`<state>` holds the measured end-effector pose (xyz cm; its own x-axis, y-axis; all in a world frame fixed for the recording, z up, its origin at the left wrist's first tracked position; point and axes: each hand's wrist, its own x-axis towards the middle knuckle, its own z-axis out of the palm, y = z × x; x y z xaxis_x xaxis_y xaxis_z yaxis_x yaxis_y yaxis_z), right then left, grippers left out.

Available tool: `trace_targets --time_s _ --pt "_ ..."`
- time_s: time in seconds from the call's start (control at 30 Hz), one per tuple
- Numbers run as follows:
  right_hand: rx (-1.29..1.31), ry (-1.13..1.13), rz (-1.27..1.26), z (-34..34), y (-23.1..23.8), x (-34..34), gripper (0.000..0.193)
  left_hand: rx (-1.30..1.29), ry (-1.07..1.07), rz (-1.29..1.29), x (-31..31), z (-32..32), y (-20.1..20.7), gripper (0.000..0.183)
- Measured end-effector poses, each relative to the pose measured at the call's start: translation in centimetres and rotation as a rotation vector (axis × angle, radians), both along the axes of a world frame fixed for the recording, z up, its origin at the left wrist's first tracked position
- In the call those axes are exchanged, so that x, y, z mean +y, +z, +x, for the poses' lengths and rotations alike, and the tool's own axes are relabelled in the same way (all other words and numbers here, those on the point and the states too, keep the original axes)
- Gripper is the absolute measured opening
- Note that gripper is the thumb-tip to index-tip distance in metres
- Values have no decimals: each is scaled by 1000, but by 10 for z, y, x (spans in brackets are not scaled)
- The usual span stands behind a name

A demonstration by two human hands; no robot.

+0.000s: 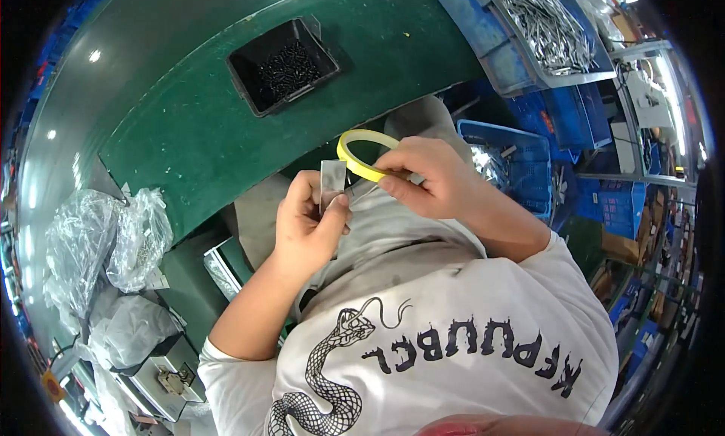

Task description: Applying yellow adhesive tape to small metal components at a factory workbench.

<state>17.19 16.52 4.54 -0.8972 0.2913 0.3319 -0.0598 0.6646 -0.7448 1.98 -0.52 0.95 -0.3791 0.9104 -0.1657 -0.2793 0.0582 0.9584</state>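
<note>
My left hand (311, 223) is closed on a flat, silvery rectangular metal piece (332, 178), held upright with its lower part hidden by the fingers. Pinched between thumb and fingers of my right hand (432, 175) is a roll of yellow tape (355, 166). The roll's left rim is close beside the metal piece; whether they touch I cannot tell. Both hands are above my lap, just in front of the green table edge.
A black bin (283, 66) of small dark parts stands on the green table (189, 134). Clear plastic bags (83, 240) lie at left. At the upper right, a blue crate (521, 66) holds many thin metal parts; a blue basket (502, 138) sits below it.
</note>
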Motion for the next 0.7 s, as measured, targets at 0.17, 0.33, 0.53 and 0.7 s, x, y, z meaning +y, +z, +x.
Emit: trace_targets --time_s 0.17,0.33,0.53,0.7 --pt "-13 -2 -42 1 0 -2 16 164 4 26 -1 1 -1 13" --pt "-22 -9 -6 1 0 -2 17 247 1 7 -3 -2 -3 15" --pt "3 -7 -21 -1 -3 -3 18 356 18 32 -2 -3 -5 16" --pt "-15 -3 -17 -2 -4 -3 19 437 -8 49 -3 -4 -4 17"
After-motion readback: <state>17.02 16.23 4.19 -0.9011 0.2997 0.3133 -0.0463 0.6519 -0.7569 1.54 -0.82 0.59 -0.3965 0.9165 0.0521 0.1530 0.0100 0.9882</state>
